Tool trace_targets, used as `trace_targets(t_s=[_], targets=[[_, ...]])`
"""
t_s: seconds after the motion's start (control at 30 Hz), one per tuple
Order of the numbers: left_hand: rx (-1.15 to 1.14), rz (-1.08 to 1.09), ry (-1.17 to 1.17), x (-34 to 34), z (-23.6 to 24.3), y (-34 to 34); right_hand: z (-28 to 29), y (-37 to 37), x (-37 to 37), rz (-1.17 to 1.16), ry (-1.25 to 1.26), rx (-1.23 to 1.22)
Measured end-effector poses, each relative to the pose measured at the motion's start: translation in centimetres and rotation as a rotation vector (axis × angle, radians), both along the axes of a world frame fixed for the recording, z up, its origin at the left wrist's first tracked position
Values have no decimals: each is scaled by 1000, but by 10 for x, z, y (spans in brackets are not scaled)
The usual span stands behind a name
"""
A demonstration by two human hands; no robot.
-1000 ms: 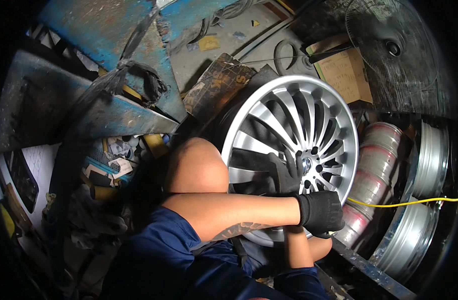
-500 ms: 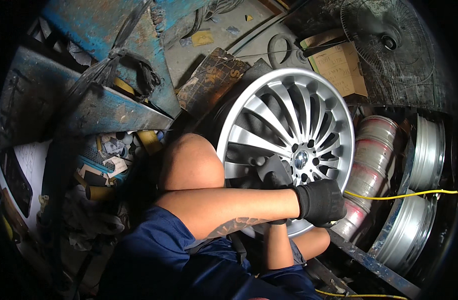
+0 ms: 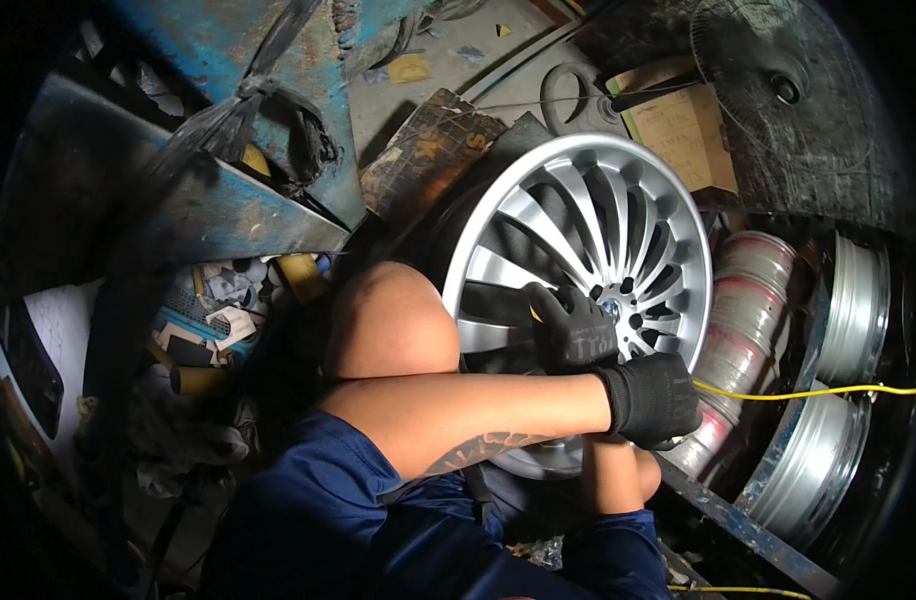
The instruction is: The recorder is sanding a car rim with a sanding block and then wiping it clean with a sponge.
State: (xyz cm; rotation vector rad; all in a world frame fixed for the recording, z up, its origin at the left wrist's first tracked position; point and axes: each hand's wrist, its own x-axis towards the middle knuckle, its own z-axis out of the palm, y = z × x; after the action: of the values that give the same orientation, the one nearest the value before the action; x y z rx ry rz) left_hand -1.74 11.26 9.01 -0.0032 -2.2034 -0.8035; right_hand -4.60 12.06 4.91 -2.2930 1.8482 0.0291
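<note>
A silver multi-spoke alloy wheel (image 3: 498,272) stands tilted in front of me, its spoked face turned up. My left hand (image 3: 653,402), in a black glove, is closed at the wheel's lower right edge; its fingertips are mostly hidden. The tattooed left forearm crosses over the lower part of the wheel. Beside the hub, my right hand (image 3: 578,332), also black-gloved, is curled over the spokes with its printed back upward. A small yellow bit shows by its fingers; what it holds is hidden. My bare left knee (image 3: 393,318) is beside the wheel's left edge.
Silver wheel barrels (image 3: 743,315) with red marks lie at right, near more bare rims (image 3: 813,460). A yellow hose (image 3: 808,394) runs there. Cardboard (image 3: 683,140) and a fan (image 3: 786,85) are behind. A blue metal frame (image 3: 248,215) and a cluttered basket (image 3: 203,320) are at left.
My right hand has turned and moved slightly up and right, so the back of its glove now shows beside the hub. The left hand stays at the rim's edge. The view has shifted slightly.
</note>
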Motion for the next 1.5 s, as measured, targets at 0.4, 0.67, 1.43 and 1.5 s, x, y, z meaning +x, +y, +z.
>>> trace_targets(t_s=[0.4,0.67,1.43,1.5], targets=[[8,-23,-80,0,1,-4,6,-11,-12,90,213,250],[22,-12,-6,1,-1,-2,9,-8,1,90,240,126],[44,-46,-53,9,0,-4,8,-3,17,-79,60,109],[61,-40,-35,7,-7,0,11,-2,16,-22,107,187]])
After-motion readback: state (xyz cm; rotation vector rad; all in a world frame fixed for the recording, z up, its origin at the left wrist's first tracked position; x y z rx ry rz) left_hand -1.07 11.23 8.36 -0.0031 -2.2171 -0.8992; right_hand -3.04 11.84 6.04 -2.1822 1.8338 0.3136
